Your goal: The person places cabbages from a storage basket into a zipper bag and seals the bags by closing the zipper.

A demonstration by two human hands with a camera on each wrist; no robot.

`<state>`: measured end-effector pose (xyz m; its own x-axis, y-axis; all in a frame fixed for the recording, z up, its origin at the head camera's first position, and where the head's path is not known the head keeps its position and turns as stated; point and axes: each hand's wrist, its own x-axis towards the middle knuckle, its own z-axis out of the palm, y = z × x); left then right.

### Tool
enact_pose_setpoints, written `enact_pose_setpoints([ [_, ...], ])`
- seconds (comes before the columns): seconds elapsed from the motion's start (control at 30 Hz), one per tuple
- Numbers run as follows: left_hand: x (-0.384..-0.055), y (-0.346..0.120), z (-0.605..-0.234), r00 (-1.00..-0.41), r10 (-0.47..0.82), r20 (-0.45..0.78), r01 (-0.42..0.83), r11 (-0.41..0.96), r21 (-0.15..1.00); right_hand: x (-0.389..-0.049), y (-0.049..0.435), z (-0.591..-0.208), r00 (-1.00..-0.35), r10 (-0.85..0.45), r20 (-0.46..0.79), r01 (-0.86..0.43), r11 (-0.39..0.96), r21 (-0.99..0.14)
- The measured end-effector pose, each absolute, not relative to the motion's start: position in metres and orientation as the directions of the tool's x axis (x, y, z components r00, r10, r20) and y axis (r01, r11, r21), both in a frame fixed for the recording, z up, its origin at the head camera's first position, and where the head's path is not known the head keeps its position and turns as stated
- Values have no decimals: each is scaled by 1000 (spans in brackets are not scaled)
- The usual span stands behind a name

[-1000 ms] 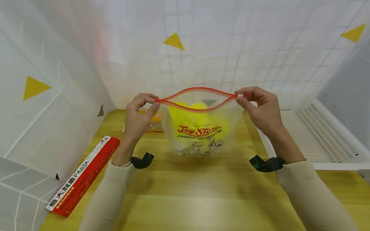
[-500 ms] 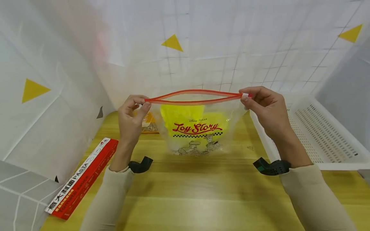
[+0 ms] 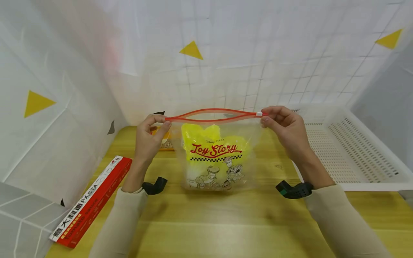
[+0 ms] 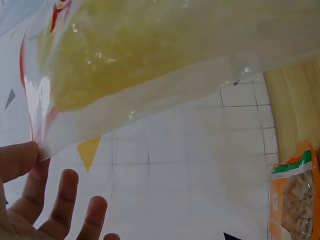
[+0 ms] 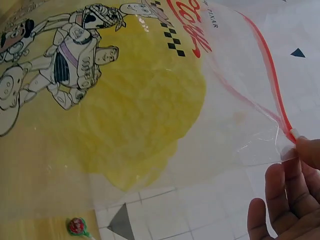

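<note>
A clear slider zip bag point(image 3: 213, 172) with a red-edged mouth and Toy Story print hangs upright between both hands. Bright yellow contents point(image 3: 201, 132) show through its plastic; their kind is unclear. My left hand point(image 3: 149, 139) pinches the bag's left top corner between thumb and index finger, the other fingers spread apart in the left wrist view. At the right top corner, my right hand point(image 3: 288, 132) pinches the red edge beside the white slider point(image 3: 259, 114). Between the hands, the mouth gapes slightly.
A red and white pasta box point(image 3: 91, 202) lies at the left. Behind my left hand is an orange pasta packet point(image 4: 292, 200). The white perforated basket point(image 3: 351, 184) stands at the right. A small red and green ball on a stick point(image 5: 76, 226) lies on the wooden table point(image 3: 213, 229).
Both hands first spread apart, narrowing the bag's mouth, then came closer together and lower. The bag has sunk toward the table and its mouth gapes a little again.
</note>
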<state>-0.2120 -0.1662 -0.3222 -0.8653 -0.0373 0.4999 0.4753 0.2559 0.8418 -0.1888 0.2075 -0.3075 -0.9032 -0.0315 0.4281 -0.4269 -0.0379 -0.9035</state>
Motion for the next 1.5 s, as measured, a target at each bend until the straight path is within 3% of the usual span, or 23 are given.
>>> enact_pose_setpoints([
  [0.5,-211,-163,-320,-853,-76,515,470,314,825,-189,204,-310,-879,75,472,-478,-128,-869],
  [0.77,-212,-142,-308,-779,-65,624,555,393,734,-190,202,-310,-860,82,503,-510,-106,-854],
  [1.0,-207,-105,-287,-677,52,734,642,530,554,-190,203,-311,-843,46,536,-538,-67,-840],
  [1.17,-206,-78,-278,-610,182,771,711,555,431,-190,202,-313,-826,0,563,-563,-50,-825],
  [1.3,-206,-60,-273,-605,262,752,727,568,386,-190,199,-312,-821,-26,570,-569,-28,-822],
  [1.5,-206,-40,-267,-641,362,677,705,626,333,-189,195,-309,-842,-34,538,-539,67,-840],
])
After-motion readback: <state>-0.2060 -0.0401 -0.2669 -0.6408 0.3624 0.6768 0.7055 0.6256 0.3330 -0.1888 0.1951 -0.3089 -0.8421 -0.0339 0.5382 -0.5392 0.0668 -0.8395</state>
